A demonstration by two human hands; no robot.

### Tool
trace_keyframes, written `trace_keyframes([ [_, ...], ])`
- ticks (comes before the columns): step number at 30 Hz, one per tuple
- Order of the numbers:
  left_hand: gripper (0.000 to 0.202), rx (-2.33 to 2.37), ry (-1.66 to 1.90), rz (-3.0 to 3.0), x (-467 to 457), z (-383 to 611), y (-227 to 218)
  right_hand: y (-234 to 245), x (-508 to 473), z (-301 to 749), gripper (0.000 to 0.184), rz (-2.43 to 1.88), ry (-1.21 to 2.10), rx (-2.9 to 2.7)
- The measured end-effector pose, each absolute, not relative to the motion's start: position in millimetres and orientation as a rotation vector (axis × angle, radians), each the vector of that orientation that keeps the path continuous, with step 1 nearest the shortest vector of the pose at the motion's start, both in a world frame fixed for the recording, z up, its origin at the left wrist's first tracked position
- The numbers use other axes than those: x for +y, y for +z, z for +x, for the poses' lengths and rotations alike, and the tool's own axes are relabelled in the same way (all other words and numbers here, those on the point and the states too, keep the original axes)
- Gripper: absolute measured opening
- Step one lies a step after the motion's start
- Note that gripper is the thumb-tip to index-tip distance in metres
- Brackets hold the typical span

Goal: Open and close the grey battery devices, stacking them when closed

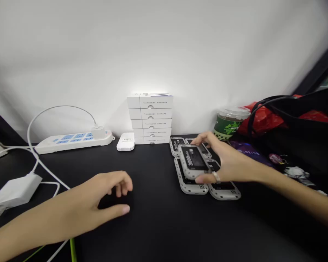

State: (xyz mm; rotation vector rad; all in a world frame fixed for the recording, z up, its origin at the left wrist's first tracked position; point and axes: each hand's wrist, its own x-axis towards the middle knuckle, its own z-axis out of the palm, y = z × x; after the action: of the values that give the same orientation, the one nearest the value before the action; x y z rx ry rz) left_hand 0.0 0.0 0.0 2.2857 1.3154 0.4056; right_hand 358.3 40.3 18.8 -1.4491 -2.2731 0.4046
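My right hand (224, 163) grips a grey-edged black handheld device (193, 161) by its sides, lifted slightly above several similar devices (224, 189) lying flat in rows on the black table (164, 225). A ring shows on one finger. My left hand (109, 194) hovers low over the table left of centre, fingers loosely curled and apart, holding nothing.
A stack of white boxes (152, 118) stands against the white wall, with a small white device (125, 142) beside it. A white power strip (73, 141) and a white adapter (15, 193) with cables lie at left. A green lidded cup (229, 123) and a black bag with red plastic (289, 120) sit at right.
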Motion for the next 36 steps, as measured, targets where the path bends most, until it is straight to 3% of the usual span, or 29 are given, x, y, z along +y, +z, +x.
trace_keyframes([
  [4, 0.076, 1.253, 0.318, 2.232, -2, 21, 4, 20, 13, 310, 0.081, -1.275, 0.584, -2.436],
  [7, 0.094, 1.19, 0.35, 2.2, -2, 33, 1, 17, 10, 284, 0.076, -1.141, 0.644, -2.547],
  [15, 0.08, 1.155, 0.533, 2.199, 10, 35, -13, 6, 30, 268, 0.075, -1.056, 0.728, -2.62],
  [36, 0.082, 1.204, 0.616, 2.29, 11, 39, -12, 22, 39, 245, 0.071, -1.169, 0.705, -2.627],
])
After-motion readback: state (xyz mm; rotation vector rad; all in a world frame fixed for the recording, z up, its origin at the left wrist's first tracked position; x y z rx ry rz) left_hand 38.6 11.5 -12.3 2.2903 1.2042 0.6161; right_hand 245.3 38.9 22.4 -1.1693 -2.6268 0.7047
